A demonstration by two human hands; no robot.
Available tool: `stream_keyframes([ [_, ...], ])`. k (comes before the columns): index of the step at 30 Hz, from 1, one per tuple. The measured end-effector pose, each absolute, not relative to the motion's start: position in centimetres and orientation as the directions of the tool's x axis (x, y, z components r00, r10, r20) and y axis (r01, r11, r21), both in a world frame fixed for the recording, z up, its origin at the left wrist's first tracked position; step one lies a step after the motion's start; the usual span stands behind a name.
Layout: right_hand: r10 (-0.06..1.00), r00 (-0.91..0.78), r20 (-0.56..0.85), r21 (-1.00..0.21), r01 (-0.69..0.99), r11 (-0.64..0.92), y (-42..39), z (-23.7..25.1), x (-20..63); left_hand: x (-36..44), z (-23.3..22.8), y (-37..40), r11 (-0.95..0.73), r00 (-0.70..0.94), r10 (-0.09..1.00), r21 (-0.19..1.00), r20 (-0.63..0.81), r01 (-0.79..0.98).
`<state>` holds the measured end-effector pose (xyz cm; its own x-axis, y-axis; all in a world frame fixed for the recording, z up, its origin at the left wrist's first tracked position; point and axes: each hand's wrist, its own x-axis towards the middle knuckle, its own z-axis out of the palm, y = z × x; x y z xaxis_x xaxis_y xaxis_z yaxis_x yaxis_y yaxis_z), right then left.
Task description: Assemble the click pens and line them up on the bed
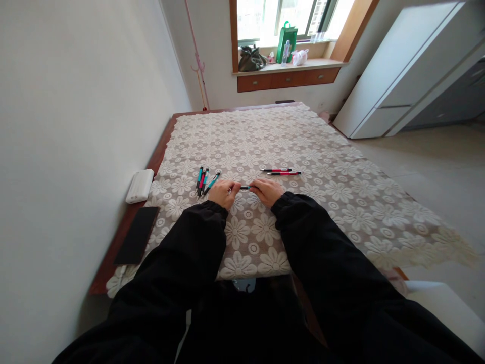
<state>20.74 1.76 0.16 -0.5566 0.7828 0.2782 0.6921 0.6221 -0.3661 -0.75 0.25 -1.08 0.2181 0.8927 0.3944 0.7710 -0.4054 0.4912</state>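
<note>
I see both hands at the centre of the frame, low over the lace cloth [303,146], black sleeves [197,237] running back toward me. My left hand [223,193] and right hand [270,191] hold one pen [245,187] between them, lying crosswise; the fingers of each hand are pinched together on an end of it, so only a short dark and teal stretch shows in the gap.

Just left of the left hand lies a small cluster of pens [203,181], teal and red ones side by side, slanting. Up and right of the right hand, two red pens [282,172] lie nearly parallel, close to each other, apart from the hands.

At the left edge of the table, on bare wood, a white power bank [140,186] sits near the wall, and below it a black phone [136,235] lies flat. At the top of the frame a window sill [288,64] holds a green bag [287,41] and a dark bag [250,59]. A white cabinet [397,76] fills the upper right.
</note>
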Motion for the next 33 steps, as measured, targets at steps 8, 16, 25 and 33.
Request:
stream_keyframes([
  [8,0.821,-0.533,0.206,-0.346,0.745,0.570,1.63,0.28,20.68,-1.18,-1.34,0.62,-0.492,0.295,0.853,0.477,0.430,0.728],
  [16,0.772,-0.554,0.310,-0.384,0.670,0.635,1.90,0.21,20.99,-0.94,-1.11,0.27,-0.449,0.237,0.873,0.518,0.425,0.728],
  [25,0.771,-0.536,0.345,-0.398,0.660,0.637,2.07,0.22,21.05,-0.95,-1.23,0.37,-0.442,0.246,0.876,0.484,0.415,0.755],
  [33,0.779,-0.519,0.353,-0.392,0.674,0.626,2.43,-0.11,21.25,-0.91,-1.10,0.24,-0.437,0.221,0.876,0.513,0.428,0.739],
])
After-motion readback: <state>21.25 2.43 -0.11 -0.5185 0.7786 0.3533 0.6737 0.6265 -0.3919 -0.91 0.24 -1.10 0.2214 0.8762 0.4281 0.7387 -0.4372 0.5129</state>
